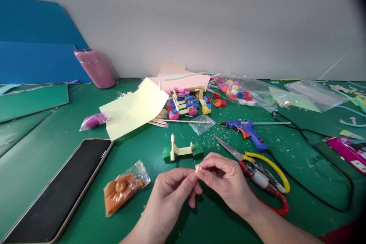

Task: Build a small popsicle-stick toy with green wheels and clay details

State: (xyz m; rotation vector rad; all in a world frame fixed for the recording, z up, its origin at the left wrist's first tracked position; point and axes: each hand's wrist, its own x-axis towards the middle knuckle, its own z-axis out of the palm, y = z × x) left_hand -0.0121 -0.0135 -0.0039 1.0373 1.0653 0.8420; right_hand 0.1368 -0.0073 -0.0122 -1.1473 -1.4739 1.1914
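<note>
Both hands meet low in the middle of the view, fingertips pinched together. Between them shows a tiny cream-coloured piece (198,169), mostly hidden by the fingers. My left hand (175,190) and my right hand (225,181) are both closed on it. Just beyond them stands a small model scooter (183,151), cream-coloured with green round wheels and an upright post at its left end. Scissors (228,148) with red handles lie to the right of my right hand, beside a yellow-handled tool (271,164). A clear bag of orange clay (122,188) lies left of my left hand.
A phone (63,187) lies at the left. Beyond are a yellow sheet (134,108), several colourful small models (183,105), bottle caps (219,103) and a pink tumbler (95,69). A blue glue gun (247,131) trails a black cord (311,148) at the right.
</note>
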